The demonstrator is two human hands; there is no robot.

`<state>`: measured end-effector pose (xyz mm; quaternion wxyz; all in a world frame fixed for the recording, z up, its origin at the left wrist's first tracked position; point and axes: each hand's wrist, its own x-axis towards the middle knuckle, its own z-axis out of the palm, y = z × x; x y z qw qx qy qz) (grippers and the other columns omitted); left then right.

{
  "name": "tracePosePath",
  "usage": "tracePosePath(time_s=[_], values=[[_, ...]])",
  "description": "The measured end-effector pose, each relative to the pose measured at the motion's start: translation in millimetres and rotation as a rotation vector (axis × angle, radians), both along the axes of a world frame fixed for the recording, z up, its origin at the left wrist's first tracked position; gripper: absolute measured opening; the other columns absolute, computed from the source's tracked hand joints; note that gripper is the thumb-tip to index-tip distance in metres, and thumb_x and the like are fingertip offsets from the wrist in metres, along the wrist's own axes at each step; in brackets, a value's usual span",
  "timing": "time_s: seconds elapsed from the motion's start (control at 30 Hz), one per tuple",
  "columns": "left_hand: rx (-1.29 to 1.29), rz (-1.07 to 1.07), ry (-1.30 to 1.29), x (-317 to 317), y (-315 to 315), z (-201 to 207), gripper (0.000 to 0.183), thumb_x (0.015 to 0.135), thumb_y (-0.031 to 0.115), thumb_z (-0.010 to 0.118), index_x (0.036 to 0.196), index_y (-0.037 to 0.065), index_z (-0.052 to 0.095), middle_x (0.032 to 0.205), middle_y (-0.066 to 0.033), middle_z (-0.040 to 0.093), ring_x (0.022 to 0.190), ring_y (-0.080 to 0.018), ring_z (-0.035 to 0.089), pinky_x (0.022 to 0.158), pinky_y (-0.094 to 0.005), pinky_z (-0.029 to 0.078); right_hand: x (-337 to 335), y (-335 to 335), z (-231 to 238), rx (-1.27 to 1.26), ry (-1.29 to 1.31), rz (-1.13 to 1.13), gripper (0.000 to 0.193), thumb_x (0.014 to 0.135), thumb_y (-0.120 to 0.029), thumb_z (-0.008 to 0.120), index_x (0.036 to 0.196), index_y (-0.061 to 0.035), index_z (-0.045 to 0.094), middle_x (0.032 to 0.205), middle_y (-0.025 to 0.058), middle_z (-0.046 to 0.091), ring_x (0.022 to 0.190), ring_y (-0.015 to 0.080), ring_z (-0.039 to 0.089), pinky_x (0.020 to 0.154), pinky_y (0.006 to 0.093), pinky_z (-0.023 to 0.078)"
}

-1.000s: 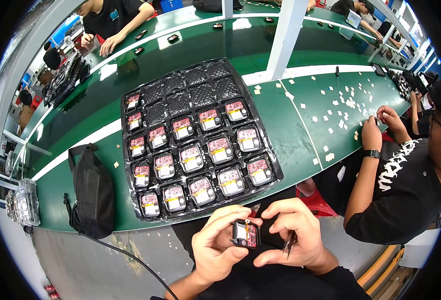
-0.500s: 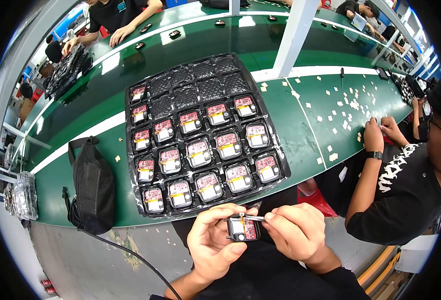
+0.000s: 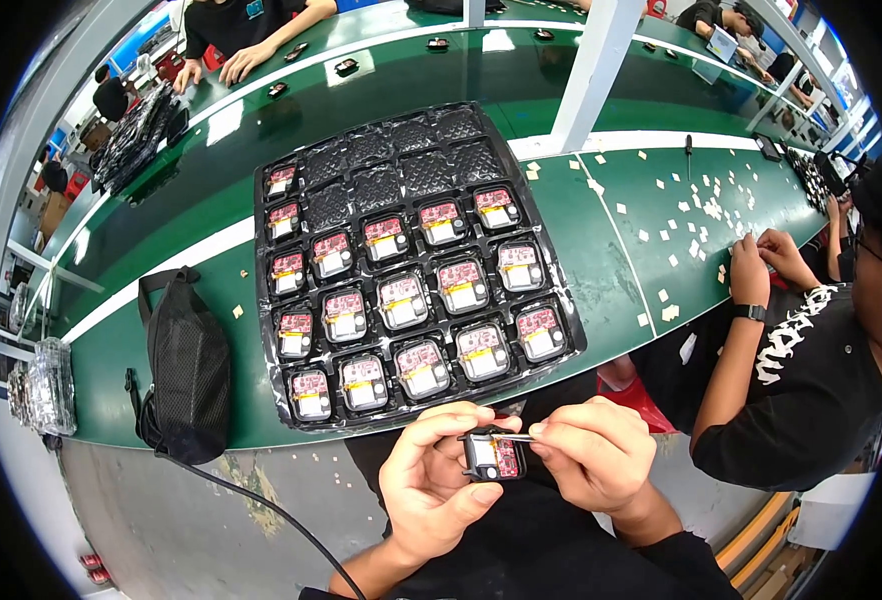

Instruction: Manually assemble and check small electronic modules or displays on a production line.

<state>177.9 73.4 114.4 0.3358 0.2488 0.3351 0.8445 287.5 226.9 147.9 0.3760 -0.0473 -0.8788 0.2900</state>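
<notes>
A small black watch-like case with a red circuit board, a silver battery and a yellow strip sits in my left hand, gripped by its edges between thumb and fingers, its inside facing up. My right hand pinches thin metal tweezers, whose tip lies over the upper edge of the case. Whether the tip touches the strip is too small to tell. Just beyond my hands, a black moulded tray holds several similar cases in its nearer rows; most pockets in its far rows are bare.
Left of the tray lies a black mesh bag with a cable. Small pale square pieces and a screwdriver lie on the green bench. A co-worker sits close on my right. A white post rises behind the tray.
The case in my left hand has tilted a little and shifted slightly right. The tweezers stay at its upper edge. Across the bench, another person's hand has moved right, away from the dark stack.
</notes>
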Motion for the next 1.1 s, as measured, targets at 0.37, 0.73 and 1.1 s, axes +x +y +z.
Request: tracePosePath(time_s=[0.37, 0.73, 1.1], values=[[-0.049, 0.007, 0.056, -1, 0, 4, 0.058, 0.086, -0.001, 0.081, 0.136, -0.007, 0.051, 0.141, -0.0215, 0.048, 0.129, -0.0375, 0.06, 0.107, -0.0458, 0.053, 0, -3, -6, 0.057, -0.002, -0.048, 0.03, 0.07, 0.0, 0.086, 0.098, -0.0003, 0.074, 0.087, 0.0064, 0.069, 0.059, 0.0181, 0.061, 0.051, 0.0292, 0.047], [-0.054, 0.0, 0.034, 0, 1, 3, 0.059, 0.086, -0.001, 0.081, 0.136, -0.008, 0.051, 0.142, -0.0212, 0.047, 0.129, -0.0389, 0.059, 0.108, -0.0467, 0.053, 3, -1, -7, 0.199, 0.034, -0.077, 0.026, 0.071, 0.003, 0.083, 0.095, -0.0008, 0.074, 0.087, 0.0055, 0.069, 0.059, 0.0166, 0.061, 0.051, 0.0283, 0.046], [-0.069, -0.004, 0.069, 0, 0, 5, 0.057, 0.087, -0.003, 0.08, 0.136, -0.009, 0.052, 0.143, -0.0211, 0.046, 0.131, -0.0405, 0.058, 0.108, -0.0478, 0.053, 3, -3, -11, 0.11, 0.014, -0.062, 0.031, 0.069, 0.001, 0.084, 0.098, 0.0006, 0.074, 0.088, 0.0067, 0.069, 0.059, 0.0176, 0.061, 0.051, 0.0285, 0.048]])
